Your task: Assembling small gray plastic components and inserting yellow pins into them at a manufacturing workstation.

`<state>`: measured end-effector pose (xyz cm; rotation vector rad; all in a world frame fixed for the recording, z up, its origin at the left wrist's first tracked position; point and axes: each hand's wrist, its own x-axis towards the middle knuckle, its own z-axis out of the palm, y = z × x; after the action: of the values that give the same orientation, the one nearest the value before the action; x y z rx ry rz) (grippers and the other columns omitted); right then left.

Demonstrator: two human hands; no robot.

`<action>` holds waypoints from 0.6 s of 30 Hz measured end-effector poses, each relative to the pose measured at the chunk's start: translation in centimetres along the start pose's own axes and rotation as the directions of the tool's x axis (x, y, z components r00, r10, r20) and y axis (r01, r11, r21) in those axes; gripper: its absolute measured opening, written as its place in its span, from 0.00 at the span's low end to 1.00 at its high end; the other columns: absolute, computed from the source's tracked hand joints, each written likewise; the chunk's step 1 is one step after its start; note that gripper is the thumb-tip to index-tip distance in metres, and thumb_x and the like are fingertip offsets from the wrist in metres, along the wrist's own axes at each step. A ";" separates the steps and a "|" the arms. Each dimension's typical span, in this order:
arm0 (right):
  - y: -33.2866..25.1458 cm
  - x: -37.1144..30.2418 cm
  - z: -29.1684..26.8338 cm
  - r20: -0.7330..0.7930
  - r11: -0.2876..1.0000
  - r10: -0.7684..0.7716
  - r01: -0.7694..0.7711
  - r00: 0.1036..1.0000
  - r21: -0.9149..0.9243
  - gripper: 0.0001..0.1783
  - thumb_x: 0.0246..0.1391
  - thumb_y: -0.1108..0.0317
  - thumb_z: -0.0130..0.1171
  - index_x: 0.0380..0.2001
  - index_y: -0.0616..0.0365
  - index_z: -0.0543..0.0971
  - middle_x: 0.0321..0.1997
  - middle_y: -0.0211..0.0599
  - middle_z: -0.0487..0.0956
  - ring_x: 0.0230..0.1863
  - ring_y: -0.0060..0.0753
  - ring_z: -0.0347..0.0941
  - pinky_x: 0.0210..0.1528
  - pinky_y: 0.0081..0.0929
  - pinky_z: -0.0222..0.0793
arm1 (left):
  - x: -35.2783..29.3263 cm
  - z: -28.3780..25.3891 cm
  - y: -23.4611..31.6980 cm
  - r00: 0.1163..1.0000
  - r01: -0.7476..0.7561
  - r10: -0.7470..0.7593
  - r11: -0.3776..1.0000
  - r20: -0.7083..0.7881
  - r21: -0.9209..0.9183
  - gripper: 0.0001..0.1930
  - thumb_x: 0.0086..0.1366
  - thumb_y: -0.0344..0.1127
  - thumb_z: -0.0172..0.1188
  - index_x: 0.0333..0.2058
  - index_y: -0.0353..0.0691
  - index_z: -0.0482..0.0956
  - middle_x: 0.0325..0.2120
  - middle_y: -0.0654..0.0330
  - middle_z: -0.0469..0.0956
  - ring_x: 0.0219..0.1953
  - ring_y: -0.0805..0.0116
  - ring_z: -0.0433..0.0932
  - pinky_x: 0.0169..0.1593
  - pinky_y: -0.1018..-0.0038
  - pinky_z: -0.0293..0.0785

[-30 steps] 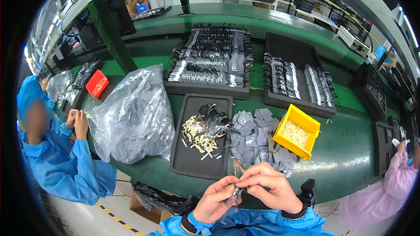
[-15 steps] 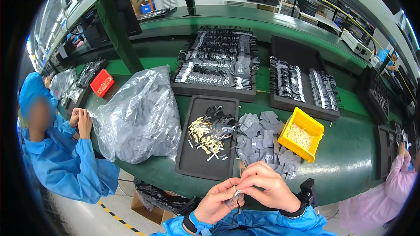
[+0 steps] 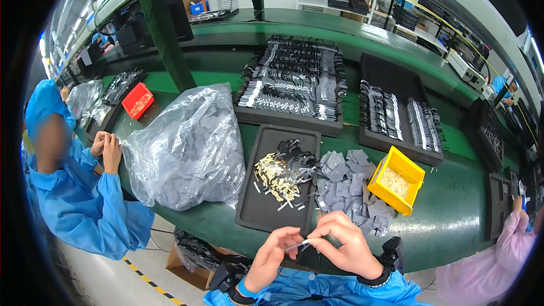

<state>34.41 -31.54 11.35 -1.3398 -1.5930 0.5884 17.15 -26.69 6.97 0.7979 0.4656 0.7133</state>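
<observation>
Just beyond the bench's near edge, my left hand [image 3: 268, 259] and my right hand [image 3: 347, 247] are close together. Between them is a small dark strip with a white end [image 3: 306, 242]. My right thumb and forefinger pinch the white end, while my left fingers close on the dark part. A shallow black tray [image 3: 255, 209] beyond them bears a heap of small cream-ended pieces with black leads [image 3: 277, 175]. To its right lies a loose pile of grey flat pieces [image 3: 345, 187]. A yellow bin [image 3: 405, 164] with thin cream bits stands beside that pile.
A large clear bag of grey pieces [image 3: 187, 158] sits left of the tray. Behind stand two black trays [image 3: 289, 116] [image 3: 408, 147] with rows of dark and silver parts. At left a co-worker in blue [image 3: 79, 192] has a red bin [image 3: 137, 101] nearby; another wears pink [image 3: 487, 260].
My hands have drawn a little apart, and the strip now shows between the fingers. The left hand has opened its grip somewhat. The whole scene has shifted slightly to the right in view.
</observation>
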 end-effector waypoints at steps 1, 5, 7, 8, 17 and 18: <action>0.0 0.0 0.2 -0.031 1.000 0.025 -0.025 0.999 0.014 0.06 0.42 0.75 0.62 0.27 0.59 0.78 0.30 0.35 0.72 0.35 0.33 0.69 0.38 0.25 0.65 | -0.2 -0.4 0.2 0.983 -0.181 0.175 0.941 0.048 0.286 0.18 0.60 0.28 0.52 0.49 0.36 0.67 0.35 0.58 0.70 0.34 0.71 0.69 0.41 0.75 0.67; -0.3 0.3 1.3 -0.020 0.998 0.053 -0.052 0.998 0.043 0.05 0.44 0.75 0.62 0.28 0.59 0.78 0.30 0.36 0.73 0.34 0.29 0.69 0.36 0.23 0.65 | -0.8 -0.2 0.7 0.869 -0.400 0.483 0.557 0.108 0.728 0.20 0.50 0.18 0.58 0.44 0.37 0.75 0.32 0.57 0.71 0.32 0.72 0.73 0.35 0.77 0.71; -0.3 0.4 1.9 -0.004 0.992 0.089 -0.088 0.996 0.090 0.05 0.44 0.75 0.62 0.28 0.60 0.78 0.31 0.35 0.73 0.34 0.28 0.69 0.35 0.23 0.65 | -0.8 0.1 0.9 0.824 -0.362 0.566 0.482 0.032 0.798 0.16 0.50 0.18 0.58 0.39 0.38 0.79 0.28 0.58 0.73 0.26 0.73 0.74 0.30 0.79 0.71; -0.4 0.5 2.1 0.007 0.983 0.128 -0.128 0.992 0.135 0.06 0.44 0.75 0.62 0.29 0.60 0.79 0.31 0.35 0.73 0.33 0.26 0.69 0.35 0.22 0.65 | -0.9 0.1 1.2 0.820 -0.361 0.571 0.482 0.026 0.799 0.16 0.50 0.18 0.58 0.39 0.38 0.79 0.28 0.58 0.73 0.26 0.73 0.74 0.30 0.79 0.71; -1.1 2.0 4.1 0.094 0.959 0.153 -0.171 0.984 0.224 0.06 0.43 0.76 0.61 0.29 0.60 0.78 0.31 0.34 0.73 0.33 0.25 0.69 0.36 0.20 0.63 | -1.8 -1.8 1.6 0.792 -0.346 0.608 0.527 -0.060 0.777 0.14 0.50 0.18 0.58 0.37 0.36 0.78 0.26 0.58 0.73 0.27 0.71 0.74 0.30 0.79 0.70; -1.1 2.1 4.4 0.083 0.966 0.132 -0.147 0.988 0.213 0.06 0.42 0.76 0.62 0.28 0.60 0.78 0.31 0.34 0.73 0.34 0.26 0.69 0.36 0.20 0.63 | -2.0 -2.1 1.7 0.805 -0.345 0.592 0.535 -0.051 0.771 0.14 0.50 0.18 0.58 0.38 0.36 0.78 0.27 0.58 0.73 0.27 0.71 0.74 0.31 0.79 0.70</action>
<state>30.07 -29.02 11.07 -1.2833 -1.4480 0.8782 13.85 -26.30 7.24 1.6483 0.8699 1.2092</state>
